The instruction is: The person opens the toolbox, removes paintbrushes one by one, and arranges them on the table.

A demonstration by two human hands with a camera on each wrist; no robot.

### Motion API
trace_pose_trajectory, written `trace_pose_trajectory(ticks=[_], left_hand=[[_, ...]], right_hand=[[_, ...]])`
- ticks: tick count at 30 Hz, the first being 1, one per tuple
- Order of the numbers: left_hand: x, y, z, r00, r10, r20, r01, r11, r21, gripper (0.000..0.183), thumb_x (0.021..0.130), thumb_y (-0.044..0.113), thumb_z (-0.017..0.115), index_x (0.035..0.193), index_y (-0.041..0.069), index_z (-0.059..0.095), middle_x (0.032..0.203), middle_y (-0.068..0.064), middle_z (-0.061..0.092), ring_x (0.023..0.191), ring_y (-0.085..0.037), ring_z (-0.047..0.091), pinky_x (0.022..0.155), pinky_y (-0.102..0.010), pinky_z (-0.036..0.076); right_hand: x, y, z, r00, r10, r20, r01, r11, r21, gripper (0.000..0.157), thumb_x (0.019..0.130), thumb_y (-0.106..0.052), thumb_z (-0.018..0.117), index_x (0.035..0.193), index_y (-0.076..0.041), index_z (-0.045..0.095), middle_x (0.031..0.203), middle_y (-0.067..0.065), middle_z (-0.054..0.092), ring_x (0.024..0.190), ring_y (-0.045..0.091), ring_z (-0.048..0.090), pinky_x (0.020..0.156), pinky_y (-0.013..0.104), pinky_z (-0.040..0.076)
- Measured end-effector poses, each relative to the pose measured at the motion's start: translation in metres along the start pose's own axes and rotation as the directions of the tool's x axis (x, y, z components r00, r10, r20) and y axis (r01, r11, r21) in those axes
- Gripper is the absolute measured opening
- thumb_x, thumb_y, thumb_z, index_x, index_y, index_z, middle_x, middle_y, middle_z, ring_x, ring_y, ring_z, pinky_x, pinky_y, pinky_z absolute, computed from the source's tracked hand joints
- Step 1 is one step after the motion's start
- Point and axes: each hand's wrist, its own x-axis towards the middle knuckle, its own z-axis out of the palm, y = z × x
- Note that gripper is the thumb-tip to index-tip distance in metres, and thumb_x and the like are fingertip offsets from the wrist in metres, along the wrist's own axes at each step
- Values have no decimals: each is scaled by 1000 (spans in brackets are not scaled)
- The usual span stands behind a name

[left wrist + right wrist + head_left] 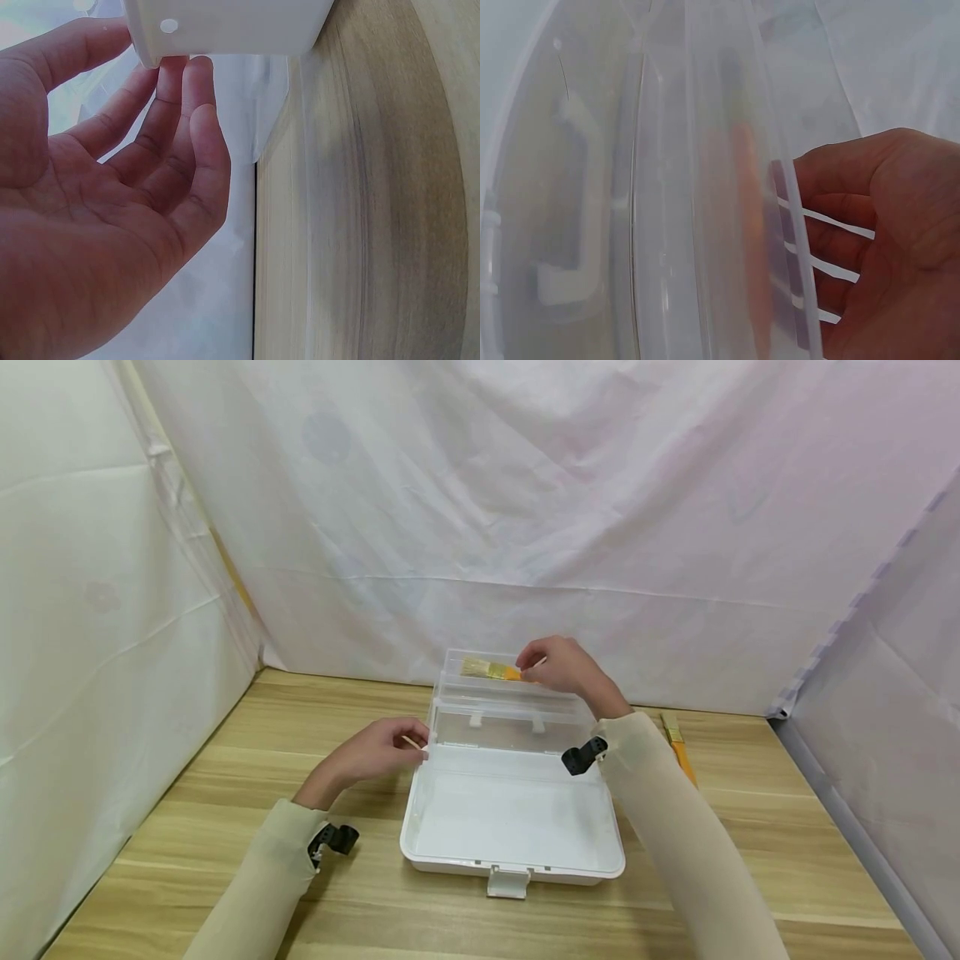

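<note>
A white storage box point(517, 814) lies open on the table, its clear lid and tiered trays point(510, 693) folded back behind the base. My left hand point(386, 745) holds the back left corner of the base; in the left wrist view the thumb is at one side of the corner point(225, 30) and the fingers reach behind it. At the top tray's upper edge is my right hand point(558, 664), with its fingertips point(784, 225) showing through the cloudy plastic. A paintbrush point(487, 669) with pale bristles and orange handle lies in that tray, apart from the fingertips in the right wrist view.
A second paintbrush point(677, 747) lies on the wooden table point(750, 827) to the right, partly behind the right sleeve. The box's front latch point(507, 883) hangs down toward me. White cloth point(525, 510) hangs close behind the trays and at both sides.
</note>
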Motion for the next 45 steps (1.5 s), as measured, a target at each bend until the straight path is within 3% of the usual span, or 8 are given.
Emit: trace_pose_trajectory(ticks=[10,45], left_hand=[[0,-1,0,1000,18,-4,-18,1000,-8,22,101,11,74,121,1,72,115,-9,72,109,-27,68,93,-43,56],[1,2,0,1000,-7,0,7,1000,9,23,101,15,73,120,3,72,114,-7,73,108,-25,69,91,-39,57]], right_hand=[[-1,0,1,1000,-7,-2,7,1000,-8,25,105,-14,72,126,-2,77,122,14,76,114,33,69,102,51,56],[1,3,-1,999,-37,-14,37,999,-9,23,105,-9,72,125,0,78,119,14,78,110,33,72,98,49,58]])
